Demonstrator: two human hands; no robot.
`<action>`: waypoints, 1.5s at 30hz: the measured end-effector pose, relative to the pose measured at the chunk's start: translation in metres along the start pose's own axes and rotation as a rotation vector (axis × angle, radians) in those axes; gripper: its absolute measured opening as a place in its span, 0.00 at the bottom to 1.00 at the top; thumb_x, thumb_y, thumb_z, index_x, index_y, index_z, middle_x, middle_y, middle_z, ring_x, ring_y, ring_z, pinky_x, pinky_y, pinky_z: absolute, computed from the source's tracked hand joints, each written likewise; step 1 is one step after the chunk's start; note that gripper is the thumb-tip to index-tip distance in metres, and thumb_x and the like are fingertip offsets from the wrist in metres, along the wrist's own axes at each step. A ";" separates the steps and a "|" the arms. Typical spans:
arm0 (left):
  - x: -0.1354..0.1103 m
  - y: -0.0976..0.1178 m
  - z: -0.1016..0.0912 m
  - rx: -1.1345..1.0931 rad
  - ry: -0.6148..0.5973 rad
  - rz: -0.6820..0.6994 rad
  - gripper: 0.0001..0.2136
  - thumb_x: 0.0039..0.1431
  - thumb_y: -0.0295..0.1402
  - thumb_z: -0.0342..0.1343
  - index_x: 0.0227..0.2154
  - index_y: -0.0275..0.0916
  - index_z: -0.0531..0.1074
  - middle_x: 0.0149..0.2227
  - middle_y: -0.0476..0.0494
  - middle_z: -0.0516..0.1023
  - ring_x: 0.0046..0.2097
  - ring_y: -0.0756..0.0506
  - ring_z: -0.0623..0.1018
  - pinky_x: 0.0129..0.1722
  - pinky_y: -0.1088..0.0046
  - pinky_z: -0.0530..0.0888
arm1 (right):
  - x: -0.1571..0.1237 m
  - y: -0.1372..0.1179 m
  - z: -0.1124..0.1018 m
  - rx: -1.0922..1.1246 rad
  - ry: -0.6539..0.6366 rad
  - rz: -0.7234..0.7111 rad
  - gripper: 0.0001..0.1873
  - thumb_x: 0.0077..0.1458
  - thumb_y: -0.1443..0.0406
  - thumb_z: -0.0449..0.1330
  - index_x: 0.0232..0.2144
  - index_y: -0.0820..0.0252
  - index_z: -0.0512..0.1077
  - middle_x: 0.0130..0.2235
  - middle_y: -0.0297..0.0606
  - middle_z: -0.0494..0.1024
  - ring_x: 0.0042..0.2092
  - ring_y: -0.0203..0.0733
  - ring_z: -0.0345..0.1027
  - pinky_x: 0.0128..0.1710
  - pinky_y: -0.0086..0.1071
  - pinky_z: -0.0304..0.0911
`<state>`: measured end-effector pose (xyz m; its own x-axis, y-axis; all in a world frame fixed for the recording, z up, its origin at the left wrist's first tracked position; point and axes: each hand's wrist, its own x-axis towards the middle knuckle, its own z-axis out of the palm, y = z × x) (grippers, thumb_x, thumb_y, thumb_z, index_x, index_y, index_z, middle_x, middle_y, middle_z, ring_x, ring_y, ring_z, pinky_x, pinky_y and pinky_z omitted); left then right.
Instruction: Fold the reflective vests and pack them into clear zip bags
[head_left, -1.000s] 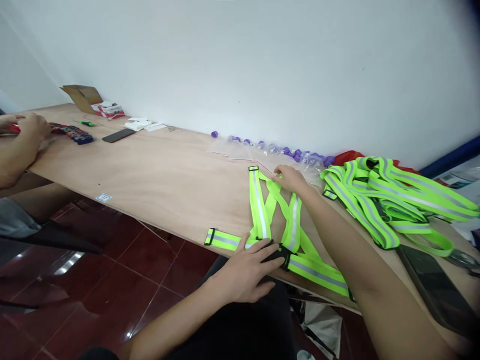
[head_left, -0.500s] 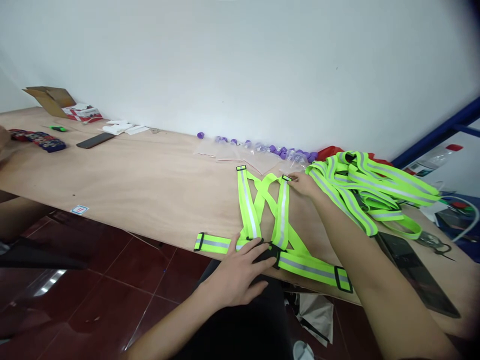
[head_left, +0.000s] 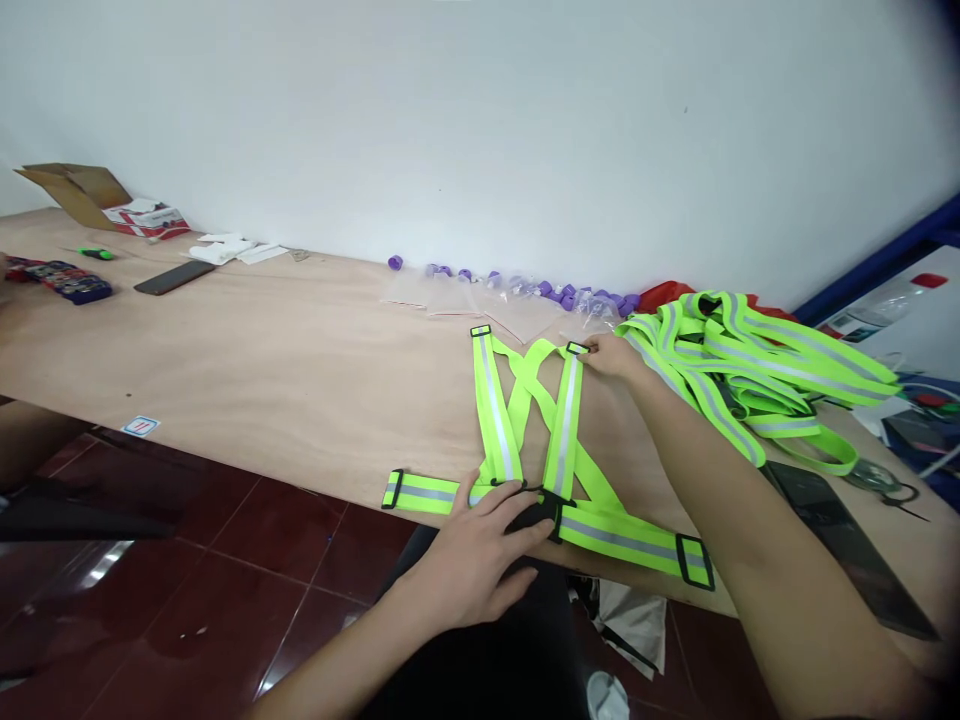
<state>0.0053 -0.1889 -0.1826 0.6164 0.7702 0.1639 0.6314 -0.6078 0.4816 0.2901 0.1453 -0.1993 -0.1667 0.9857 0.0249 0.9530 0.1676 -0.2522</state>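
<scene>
A neon yellow-green reflective safety harness [head_left: 564, 430] lies spread near the table's front edge, its shoulder straps crossed at the back and its waist belt running left and right. My left hand [head_left: 495, 550] rests with fingers spread over the black front buckle [head_left: 541, 512], partly hiding it. At the top of the right shoulder strap, my right hand [head_left: 611, 355] pinches the strap beside its black slider [head_left: 577, 348]. Another slider [head_left: 480, 331] tops the left strap. Black adjusters [head_left: 694, 562] sit at the belt's ends.
A heap of similar reflective straps [head_left: 750, 370] lies right, beside a dark tablet-like slab [head_left: 847, 545] and scissors [head_left: 896, 494]. Purple rolls [head_left: 559, 293] and clear bags [head_left: 450, 297] line the wall. Further left are a grey bar [head_left: 174, 277], papers [head_left: 225, 248] and a cardboard box [head_left: 79, 190].
The view has shifted slightly, moving the left-side items leftward in the picture. Both hands stay at nearly the same places on the harness, and the right slider now looks more squared up.
</scene>
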 end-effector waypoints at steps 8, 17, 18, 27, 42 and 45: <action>0.000 -0.001 0.002 0.011 0.028 0.011 0.21 0.66 0.38 0.51 0.62 0.47 0.65 0.64 0.43 0.66 0.67 0.38 0.61 0.69 0.49 0.43 | 0.005 -0.031 -0.005 -0.037 -0.058 0.011 0.24 0.56 0.53 0.60 0.49 0.61 0.77 0.50 0.49 0.80 0.49 0.54 0.74 0.45 0.37 0.67; 0.000 -0.001 0.002 -0.003 0.027 0.010 0.22 0.66 0.39 0.52 0.62 0.48 0.64 0.64 0.44 0.67 0.67 0.39 0.62 0.69 0.48 0.44 | 0.004 -0.039 -0.002 0.023 0.031 0.076 0.17 0.52 0.59 0.62 0.43 0.60 0.78 0.44 0.43 0.82 0.44 0.51 0.75 0.42 0.36 0.67; 0.000 -0.001 0.001 -0.003 0.026 0.009 0.22 0.66 0.39 0.53 0.62 0.48 0.64 0.64 0.44 0.67 0.67 0.39 0.63 0.69 0.48 0.45 | 0.001 -0.037 -0.004 0.030 0.052 0.088 0.17 0.53 0.59 0.61 0.44 0.59 0.78 0.45 0.43 0.82 0.45 0.51 0.74 0.42 0.36 0.67; -0.002 0.002 -0.006 -0.023 0.000 0.012 0.24 0.66 0.37 0.52 0.64 0.48 0.61 0.67 0.42 0.63 0.69 0.37 0.60 0.69 0.43 0.48 | -0.037 -0.037 -0.016 0.044 0.116 0.174 0.23 0.55 0.53 0.60 0.50 0.57 0.75 0.48 0.48 0.80 0.50 0.59 0.73 0.46 0.44 0.68; -0.091 -0.095 -0.079 0.097 0.031 -0.193 0.25 0.63 0.48 0.57 0.62 0.55 0.63 0.60 0.50 0.73 0.61 0.38 0.71 0.64 0.48 0.64 | -0.329 0.024 -0.047 0.443 -0.056 0.185 0.32 0.37 0.49 0.71 0.48 0.25 0.73 0.55 0.29 0.77 0.59 0.63 0.67 0.57 0.57 0.66; -0.086 -0.094 -0.076 0.090 0.074 -0.285 0.24 0.63 0.51 0.55 0.60 0.54 0.66 0.58 0.47 0.73 0.59 0.36 0.72 0.57 0.52 0.71 | -0.338 0.015 -0.031 0.430 0.003 0.232 0.24 0.43 0.45 0.65 0.46 0.32 0.74 0.50 0.35 0.80 0.53 0.61 0.72 0.52 0.54 0.70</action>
<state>-0.1427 -0.1838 -0.1766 0.3748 0.9220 0.0969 0.8150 -0.3775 0.4396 0.3686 -0.1846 -0.1815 0.0396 0.9963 -0.0765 0.7737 -0.0790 -0.6286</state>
